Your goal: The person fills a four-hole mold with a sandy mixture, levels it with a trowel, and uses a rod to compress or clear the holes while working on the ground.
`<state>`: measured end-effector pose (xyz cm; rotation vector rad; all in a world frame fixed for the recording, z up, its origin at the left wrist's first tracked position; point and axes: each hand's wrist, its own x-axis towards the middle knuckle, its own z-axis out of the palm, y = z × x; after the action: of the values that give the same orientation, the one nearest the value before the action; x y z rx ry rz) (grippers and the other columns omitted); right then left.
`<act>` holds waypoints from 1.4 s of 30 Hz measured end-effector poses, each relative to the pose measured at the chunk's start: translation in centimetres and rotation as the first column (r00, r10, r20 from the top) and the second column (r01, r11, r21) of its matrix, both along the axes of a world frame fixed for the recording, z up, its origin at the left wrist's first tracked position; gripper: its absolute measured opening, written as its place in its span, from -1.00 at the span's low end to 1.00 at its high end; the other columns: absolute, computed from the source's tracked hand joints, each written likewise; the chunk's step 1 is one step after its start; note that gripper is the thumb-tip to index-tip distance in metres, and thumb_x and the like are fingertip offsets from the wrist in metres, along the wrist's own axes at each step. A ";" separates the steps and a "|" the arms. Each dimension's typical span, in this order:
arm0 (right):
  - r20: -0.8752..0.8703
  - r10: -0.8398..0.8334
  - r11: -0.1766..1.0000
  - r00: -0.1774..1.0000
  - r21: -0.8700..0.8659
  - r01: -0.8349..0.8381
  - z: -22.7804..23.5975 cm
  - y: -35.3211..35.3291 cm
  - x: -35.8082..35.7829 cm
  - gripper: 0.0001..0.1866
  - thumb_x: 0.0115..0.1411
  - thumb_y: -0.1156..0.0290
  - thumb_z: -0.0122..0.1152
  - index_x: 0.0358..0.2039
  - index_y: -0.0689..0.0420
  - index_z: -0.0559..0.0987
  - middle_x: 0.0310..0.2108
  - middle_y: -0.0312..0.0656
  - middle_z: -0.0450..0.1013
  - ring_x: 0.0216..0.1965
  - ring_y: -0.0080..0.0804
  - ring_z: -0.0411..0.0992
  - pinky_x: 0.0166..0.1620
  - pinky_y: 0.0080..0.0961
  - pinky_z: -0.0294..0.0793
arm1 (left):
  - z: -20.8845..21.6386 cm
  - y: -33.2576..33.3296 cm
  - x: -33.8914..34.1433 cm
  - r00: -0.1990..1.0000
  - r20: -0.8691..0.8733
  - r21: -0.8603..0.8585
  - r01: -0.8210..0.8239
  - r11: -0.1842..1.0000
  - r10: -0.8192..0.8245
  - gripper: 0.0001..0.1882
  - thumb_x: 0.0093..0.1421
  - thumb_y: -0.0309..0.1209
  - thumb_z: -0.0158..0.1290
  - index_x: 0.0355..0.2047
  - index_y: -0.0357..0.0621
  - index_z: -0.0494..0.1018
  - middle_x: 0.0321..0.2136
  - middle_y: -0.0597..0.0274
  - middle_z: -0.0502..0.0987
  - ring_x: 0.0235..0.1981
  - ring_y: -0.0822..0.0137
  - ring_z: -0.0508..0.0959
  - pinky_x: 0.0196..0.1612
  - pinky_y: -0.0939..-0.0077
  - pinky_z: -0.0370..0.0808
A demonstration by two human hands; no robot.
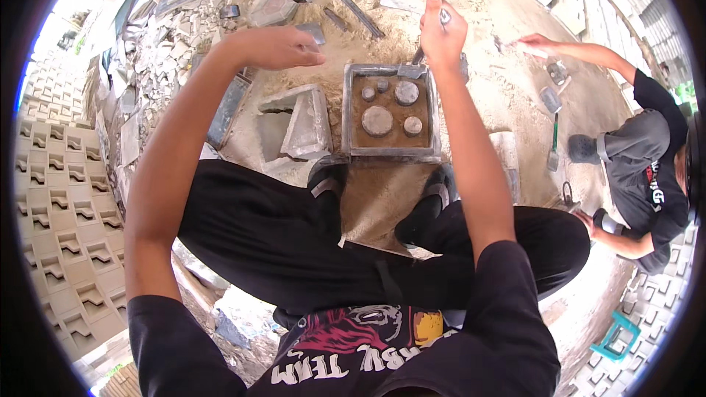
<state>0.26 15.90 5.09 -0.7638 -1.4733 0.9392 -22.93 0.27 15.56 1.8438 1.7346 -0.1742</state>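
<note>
A square grey mould frame lies on the ground before me. Round grey discs of different sizes, such as the large disc, sit in the brown sand inside it. My right hand grips the handle of a trowel above the frame's far right corner. The small flat trowel blade is at the far rim; whether it touches is unclear. My left hand hovers beyond the frame's left side, fingers curled together, their inside hidden. A grey flat piece shows just behind those fingers.
A broken concrete box lies left of the frame, with rubble farther left. My shoes are close to its near side. At right, a co-worker squats near a green-handled tool. Dark bars lie beyond the frame.
</note>
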 end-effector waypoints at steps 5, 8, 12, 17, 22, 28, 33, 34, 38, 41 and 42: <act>0.141 0.086 0.996 0.986 -0.002 -0.087 -0.1 0.4 -3.2 -0.47 0.33 0.05 0.06 -0.65 0.21 0.40 -0.74 -0.42 0.19 -0.62 -0.62 0.05 -0.52 -0.57 0.13 | 0.4 1.0 1.2 0.999 0.009 -0.007 0.032 0.999 -0.032 -0.48 0.31 0.04 -0.10 -0.01 -0.14 0.46 -0.06 0.09 0.50 -0.01 0.17 0.48 0.05 0.35 0.39; 0.058 0.025 0.996 0.998 0.082 -0.030 1.4 -2.7 -4.9 -0.45 0.27 -0.01 0.14 -0.62 0.25 0.51 -0.80 -0.37 0.24 -0.69 -0.61 0.11 -0.60 -0.53 0.13 | 0.3 0.3 0.2 0.999 0.011 0.034 0.039 0.999 -0.039 -0.48 0.31 0.03 -0.10 -0.01 -0.16 0.46 -0.08 0.07 0.50 -0.03 0.16 0.49 0.05 0.34 0.39; 0.002 0.011 0.997 1.000 0.070 -0.011 -0.8 -1.4 -5.9 -0.42 0.27 -0.03 0.13 -0.68 0.23 0.47 -0.80 -0.37 0.23 -0.68 -0.67 0.12 -0.61 -0.55 0.11 | -0.9 0.6 0.2 0.997 0.045 0.050 0.054 0.997 -0.056 -0.38 0.27 0.14 -0.13 -0.03 -0.16 0.47 -0.06 0.03 0.49 -0.03 0.13 0.49 0.05 0.28 0.39; 0.023 0.024 0.998 0.999 0.066 -0.026 -2.2 -2.2 -6.8 -0.42 0.28 -0.01 0.12 -0.69 0.23 0.43 -0.81 -0.32 0.21 -0.70 -0.61 0.10 -0.62 -0.53 0.12 | -0.2 -0.2 -0.1 0.999 0.045 0.072 0.008 0.997 -0.011 -0.33 0.24 0.21 -0.13 -0.05 -0.17 0.48 -0.08 0.01 0.51 -0.04 0.09 0.50 0.04 0.23 0.40; 0.114 0.105 0.991 0.988 0.068 -0.113 -0.6 -2.8 -8.5 -0.49 0.31 0.01 0.08 -0.57 0.21 0.51 -0.73 -0.42 0.26 -0.64 -0.70 0.14 -0.58 -0.62 0.12 | -0.8 0.7 -1.0 1.000 -0.023 0.011 0.014 1.000 -0.014 -0.41 0.28 0.11 -0.10 0.04 -0.13 0.43 -0.02 0.03 0.48 -0.01 0.11 0.48 0.06 0.30 0.38; 0.036 0.117 0.992 0.992 0.048 -0.119 -1.1 -4.6 -9.7 -0.50 0.25 0.05 0.19 -0.60 0.26 0.52 -0.78 -0.33 0.21 -0.65 -0.65 0.12 -0.57 -0.54 0.17 | -0.9 0.8 -0.4 1.000 -0.001 0.100 0.030 0.995 -0.030 -0.37 0.26 0.16 -0.11 0.04 -0.11 0.44 -0.08 0.03 0.52 -0.01 0.10 0.49 0.07 0.30 0.38; 0.147 0.123 0.984 0.981 0.109 -0.139 -1.4 -5.8 -10.2 -0.49 0.27 0.02 0.15 -0.57 0.26 0.56 -0.78 -0.32 0.21 -0.65 -0.62 0.13 -0.57 -0.55 0.17 | 0.3 0.4 -0.3 1.000 -0.016 0.051 -0.013 0.999 0.014 -0.34 0.23 0.19 -0.10 0.05 -0.10 0.44 -0.05 0.04 0.51 0.01 0.11 0.49 0.07 0.29 0.38; 0.159 0.127 0.987 0.979 0.079 -0.141 -1.5 -5.4 -10.6 -0.49 0.27 0.03 0.15 -0.57 0.25 0.56 -0.78 -0.31 0.21 -0.65 -0.62 0.13 -0.57 -0.55 0.17 | 0.4 0.6 -0.3 1.000 -0.004 0.040 -0.018 0.999 0.018 -0.34 0.23 0.20 -0.09 0.05 -0.10 0.44 -0.04 0.04 0.51 0.01 0.11 0.49 0.07 0.29 0.38; 0.101 0.087 0.995 0.991 0.048 -0.093 0.2 -5.2 -10.4 -0.53 0.27 0.06 0.16 -0.53 0.24 0.59 -0.77 -0.31 0.23 -0.65 -0.62 0.14 -0.57 -0.56 0.18 | 0.6 0.6 -0.5 0.999 -0.046 0.054 -0.021 0.998 0.024 -0.36 0.23 0.19 -0.09 0.02 -0.10 0.45 -0.04 0.03 0.51 0.00 0.11 0.50 0.06 0.29 0.38; 0.079 0.127 0.983 0.989 0.125 -0.136 -1.7 -6.3 -9.6 -0.53 0.27 0.09 0.17 -0.59 0.24 0.54 -0.77 -0.34 0.22 -0.65 -0.62 0.13 -0.58 -0.56 0.16 | 0.7 -0.4 0.0 1.000 -0.019 0.080 -0.008 0.997 0.009 -0.37 0.24 0.18 -0.09 0.01 -0.10 0.45 -0.07 0.02 0.52 -0.03 0.12 0.50 0.04 0.28 0.39; 0.074 0.135 0.984 0.988 0.104 -0.142 -1.6 -5.9 -9.7 -0.53 0.27 0.09 0.17 -0.60 0.24 0.53 -0.77 -0.36 0.23 -0.65 -0.63 0.12 -0.58 -0.56 0.16 | 0.6 -0.2 -0.3 1.000 -0.022 0.070 -0.017 0.997 0.018 -0.38 0.24 0.18 -0.09 0.01 -0.10 0.44 -0.07 0.01 0.52 -0.03 0.12 0.50 0.04 0.27 0.39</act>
<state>-9.42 9.96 3.47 -0.6237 -1.6390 0.9365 -23.20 0.07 16.21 1.8828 1.7929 -0.1296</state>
